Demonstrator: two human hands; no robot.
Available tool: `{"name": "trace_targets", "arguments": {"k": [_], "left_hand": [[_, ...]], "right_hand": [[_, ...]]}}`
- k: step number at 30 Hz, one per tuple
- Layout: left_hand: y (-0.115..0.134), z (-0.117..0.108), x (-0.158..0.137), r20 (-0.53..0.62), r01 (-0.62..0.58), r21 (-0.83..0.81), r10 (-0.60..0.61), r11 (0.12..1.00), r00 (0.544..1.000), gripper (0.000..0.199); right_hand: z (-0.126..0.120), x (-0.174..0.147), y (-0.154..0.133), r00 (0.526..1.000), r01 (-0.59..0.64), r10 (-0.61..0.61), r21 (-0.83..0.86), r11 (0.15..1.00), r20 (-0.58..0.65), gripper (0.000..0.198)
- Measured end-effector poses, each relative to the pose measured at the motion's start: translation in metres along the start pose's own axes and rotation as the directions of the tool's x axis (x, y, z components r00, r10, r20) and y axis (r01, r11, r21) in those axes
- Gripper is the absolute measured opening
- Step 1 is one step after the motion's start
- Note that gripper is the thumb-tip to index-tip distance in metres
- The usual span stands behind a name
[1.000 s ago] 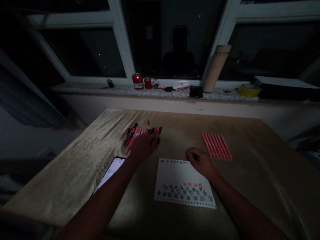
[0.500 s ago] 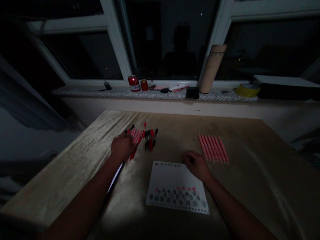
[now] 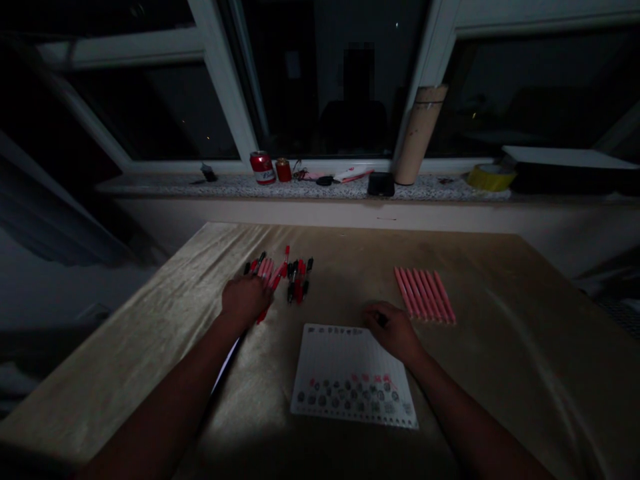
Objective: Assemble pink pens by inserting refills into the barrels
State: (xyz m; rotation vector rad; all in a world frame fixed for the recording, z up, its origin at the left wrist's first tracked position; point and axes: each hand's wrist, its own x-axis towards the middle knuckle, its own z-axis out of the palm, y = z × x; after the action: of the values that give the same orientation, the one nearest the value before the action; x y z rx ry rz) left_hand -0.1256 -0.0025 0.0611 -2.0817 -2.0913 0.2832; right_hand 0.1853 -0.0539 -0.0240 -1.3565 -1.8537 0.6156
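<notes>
My left hand (image 3: 244,301) lies over the left-hand pile of pens, touching it. Its fingertips point down and away and are hidden, so I cannot tell whether they grip anything. Pink pens (image 3: 266,268) stick out beyond the fingers, with red and black pens around them. My right hand (image 3: 390,327) rests by the upper right corner of a lined sheet (image 3: 330,360), its fingers loosely curled and no pen showing in it. On the sheet are rows of dark and red marks. To the right, several pink pens (image 3: 425,295) lie side by side in a slanted row.
Red and black pens (image 3: 299,280) form a small group right of my left hand. A dark, flat thing with a bright edge (image 3: 226,365) lies partly under my left forearm. Along the sill (image 3: 225,187) stand a red can (image 3: 263,168), a tall tube (image 3: 420,137) and yellow tape (image 3: 491,177).
The view has shifted slightly. My left hand stays at the pens with its knuckles lying a bit flatter over them. My right hand and the pink row keep their places.
</notes>
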Motion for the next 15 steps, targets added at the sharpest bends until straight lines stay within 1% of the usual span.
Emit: {"name": "trace_targets", "arguments": {"k": [4,6,15], "left_hand": [[-0.0001,0.0,0.0006,0.058,0.025,-0.013,-0.024,1.0,0.998,0.048],[-0.0007,0.0,-0.0005,0.069,0.036,-0.023,-0.035,0.999,0.997,0.049],[-0.0063,0.0046,-0.0055,0.007,0.027,-0.028,-0.027,0.999,1.0,0.056]], "right_hand": [[0.0005,-0.0011,0.0011,1.0,0.021,-0.021,0.004,1.0,-0.012,0.015],[0.0008,-0.0014,0.0017,1.0,0.023,-0.023,0.006,1.0,-0.015,0.015],[-0.0007,-0.0017,-0.0008,1.0,0.0,0.0,0.003,1.0,-0.008,0.014]]}}
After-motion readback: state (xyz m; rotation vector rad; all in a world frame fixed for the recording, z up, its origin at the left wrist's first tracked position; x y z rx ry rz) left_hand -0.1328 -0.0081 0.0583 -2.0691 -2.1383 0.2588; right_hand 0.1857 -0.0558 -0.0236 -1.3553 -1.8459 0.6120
